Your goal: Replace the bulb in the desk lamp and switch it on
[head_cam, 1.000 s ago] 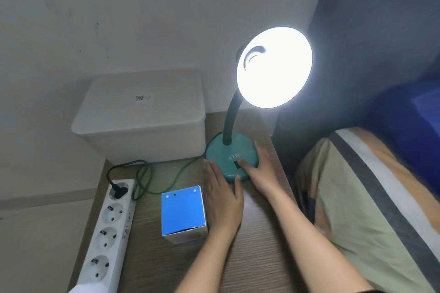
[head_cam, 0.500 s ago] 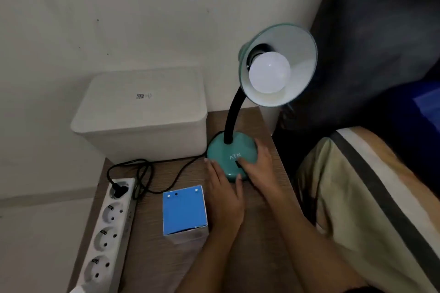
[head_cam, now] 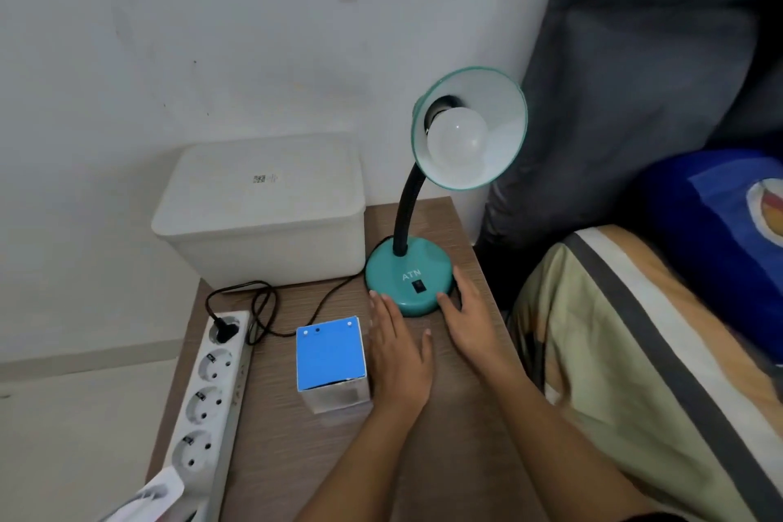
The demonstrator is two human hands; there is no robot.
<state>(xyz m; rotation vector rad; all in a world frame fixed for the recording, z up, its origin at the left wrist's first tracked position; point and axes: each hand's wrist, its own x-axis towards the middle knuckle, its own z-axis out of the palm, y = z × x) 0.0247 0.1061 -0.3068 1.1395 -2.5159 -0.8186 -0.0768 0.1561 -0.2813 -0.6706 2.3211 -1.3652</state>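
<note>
- Since the earlier frames, the right hand [head_cam: 468, 320] has slid off the switch [head_cam: 418, 286] toward the right edge of the lamp base [head_cam: 409, 282]; the bulb [head_cam: 457, 142], lit a second ago, is now dark.
- Desk lamp [head_cam: 440, 191]: teal, standing at the rear right of the wooden table [head_cam: 445, 437]; black gooseneck [head_cam: 406, 208] rising to a teal shade [head_cam: 495, 127] that faces the camera; white bulb seated in the shade socket.
- Right hand: fingers loosely spread, holding nothing; thumb tip touching the front rim of the base, fingers lying along its right side.
- Left hand [head_cam: 400, 356]: flat and open, palm down on the table, holding nothing; fingertips touching or just short of the front-left rim of the base, exact contact not discernible.
- Switch: black rocker on the base below the letters "ATN", exposed between the two hands.
- Blue-topped box [head_cam: 331, 356]: just beside the left hand, on its left.
- White power strip [head_cam: 212, 390]: along the left table edge; black plug [head_cam: 223, 326] in its rearmost socket; black cord [head_cam: 271, 309] running to the base.
- White lidded container [head_cam: 262, 208]: behind the box, left of the lamp.
</note>
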